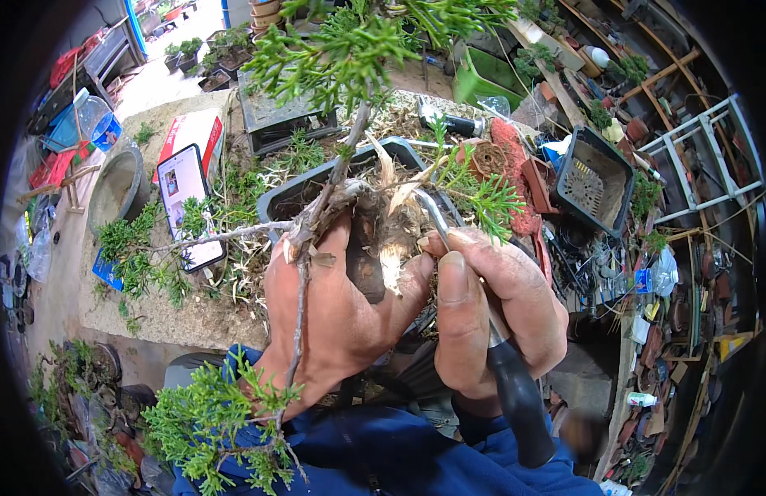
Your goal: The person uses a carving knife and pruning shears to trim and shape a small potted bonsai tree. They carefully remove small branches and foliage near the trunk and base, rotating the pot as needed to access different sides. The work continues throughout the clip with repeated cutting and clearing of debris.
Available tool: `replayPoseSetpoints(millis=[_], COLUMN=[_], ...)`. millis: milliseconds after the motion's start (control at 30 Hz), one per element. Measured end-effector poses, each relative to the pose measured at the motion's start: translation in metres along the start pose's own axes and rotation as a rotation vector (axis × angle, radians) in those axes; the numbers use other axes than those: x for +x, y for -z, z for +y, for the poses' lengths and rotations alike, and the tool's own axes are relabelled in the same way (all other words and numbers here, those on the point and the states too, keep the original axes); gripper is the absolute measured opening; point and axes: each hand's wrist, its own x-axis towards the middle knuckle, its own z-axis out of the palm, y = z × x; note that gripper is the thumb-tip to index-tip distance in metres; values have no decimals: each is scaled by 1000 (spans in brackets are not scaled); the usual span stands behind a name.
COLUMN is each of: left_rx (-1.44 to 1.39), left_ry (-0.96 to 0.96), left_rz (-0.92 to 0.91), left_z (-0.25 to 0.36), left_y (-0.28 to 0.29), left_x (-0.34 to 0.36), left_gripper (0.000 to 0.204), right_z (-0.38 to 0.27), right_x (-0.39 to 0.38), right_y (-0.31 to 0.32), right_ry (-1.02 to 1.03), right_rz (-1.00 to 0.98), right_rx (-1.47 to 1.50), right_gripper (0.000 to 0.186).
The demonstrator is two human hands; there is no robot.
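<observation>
A small juniper tree [343, 178] with green scale foliage stands in a dark rectangular plastic pot [271, 201]. Its trunk has a pale, stripped stretch of wood [391, 260] with frayed fibres. My left hand [321, 310] is closed round the trunk, its thumb lying beside the bare wood. Between the thumb and fingers of my right hand [498, 310] is a carving tool [515, 388] with a black handle and a bent metal shaft. The tool's tip reaches the trunk just above the stripped wood; its exact contact cannot be made out. Thin branches cross in front of my left hand.
A phone [184, 207] leans by a red and white box [202, 136] on the littered slab [176, 318]. Left of these sits a round grey basin [122, 190]. An empty dark pot [594, 180], a green crate [486, 83] and a metal frame [701, 157] stand right.
</observation>
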Motion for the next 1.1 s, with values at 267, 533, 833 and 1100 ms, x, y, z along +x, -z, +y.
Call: replayPoseSetpoints(millis=[267, 533, 833, 1100], left_rx=[14, -313, -405, -593], left_ry=[117, 184, 271, 381], left_rz=[-63, -108, -258, 219], left_z=[7, 15, 4, 37], left_y=[5, 10, 33, -21], left_x=[0, 3, 10, -5], left_gripper=[61, 57, 62, 40], right_z=[2, 1, -7, -6], right_x=[2, 19, 18, 18], right_y=[1, 6, -4, -10], right_ry=[-63, -291, -289, -103], right_rz=[15, -42, -5, 72], right_rx=[94, 350, 184, 11], right_gripper=[22, 9, 10, 9])
